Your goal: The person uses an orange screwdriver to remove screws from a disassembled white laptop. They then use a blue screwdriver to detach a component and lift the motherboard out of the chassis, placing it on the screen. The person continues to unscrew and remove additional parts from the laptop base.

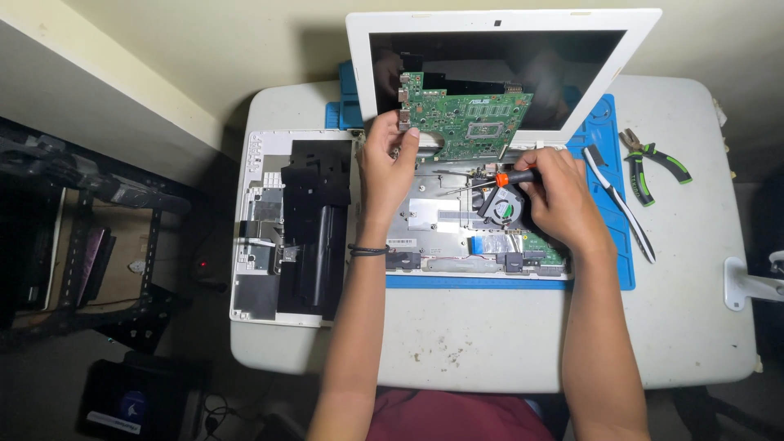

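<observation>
Fingers (406,139) of the left hand (386,167) are pinched on the left edge of a green circuit board (465,122), which is lifted and tilted up over the opened laptop base (457,237), in front of the dark screen (498,69) with white frame. The right hand (563,200) is clenched around a small screwdriver (490,180) with orange collar; its thin shaft points left, over the metal plate next to the round fan (500,206). The base lies on a blue mat (608,220) on a white table (490,343). At left of the base rests the white bottom cover (269,220) with black parts. At right lie tweezers (621,208) and green-handled pliers (653,167).
</observation>
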